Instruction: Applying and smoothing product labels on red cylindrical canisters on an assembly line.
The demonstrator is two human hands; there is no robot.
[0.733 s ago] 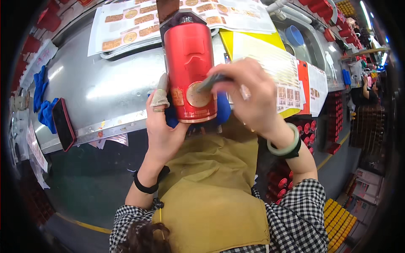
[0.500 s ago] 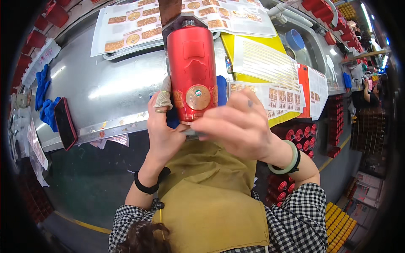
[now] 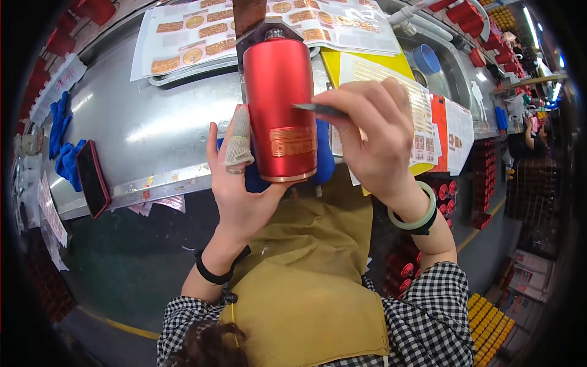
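Note:
A red bottle (image 3: 280, 79) with a copper-coloured rim at its base points its neck away from me, into a dark metal bracket (image 3: 251, 15). A gold patterned sticker (image 3: 293, 142) lies on its lower side. My left hand (image 3: 238, 183) cradles the base end, thumb beneath the rim and fingers along the left side. One of those fingers wears a pale cloth cover (image 3: 238, 137). In my right hand (image 3: 376, 134) I pinch grey pointed tweezers (image 3: 321, 109), their tip over the bottle's right side. Blue cloth (image 3: 324, 153) shows behind the bottle.
Printed gold sticker sheets (image 3: 189, 43) lie on a tray at the back. A yellow board (image 3: 333, 67) with more sheets is at right, near a blue bowl (image 3: 427, 58). Phone (image 3: 92, 177) and blue gloves (image 3: 60, 128) sit left. Red bottles (image 3: 400, 266) stand below right.
The bottle has turned: the round copper emblem is out of sight and the gold sticker faces up. My right hand and the tweezers moved from the base up to the bottle's right side.

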